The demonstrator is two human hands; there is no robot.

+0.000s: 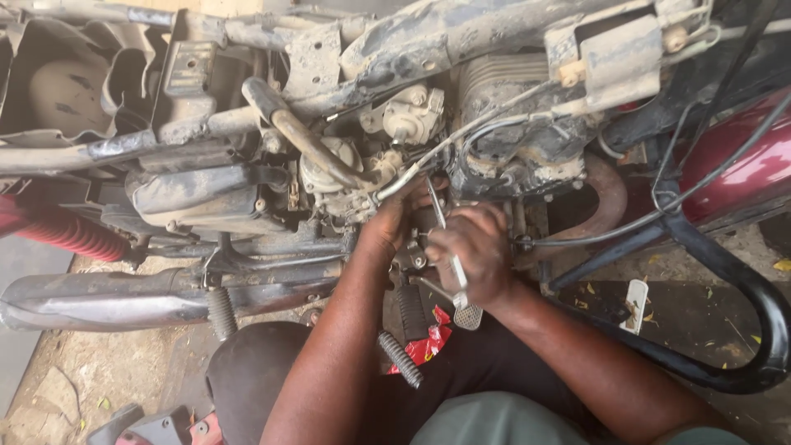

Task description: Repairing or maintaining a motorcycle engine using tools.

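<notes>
A dusty motorcycle engine [503,140] with its carburetor [346,177] fills the upper view. My right hand [470,251] is closed around a slim metal wrench [449,247], whose shaft points up toward the engine case. My left hand [387,222] reaches in just beside it, fingers pressed against small parts below the carburetor; what it grips is hidden. A footpeg [410,311] and a brake pedal tip [467,316] sit just below my hands.
The exhaust pipe [124,297] runs along the left, under a red rear spring [66,235]. A maroon fuel tank [741,169] and black crash bar [741,288] stand at right. A red wrapper [428,342] lies on the dirt ground near my knee [247,371].
</notes>
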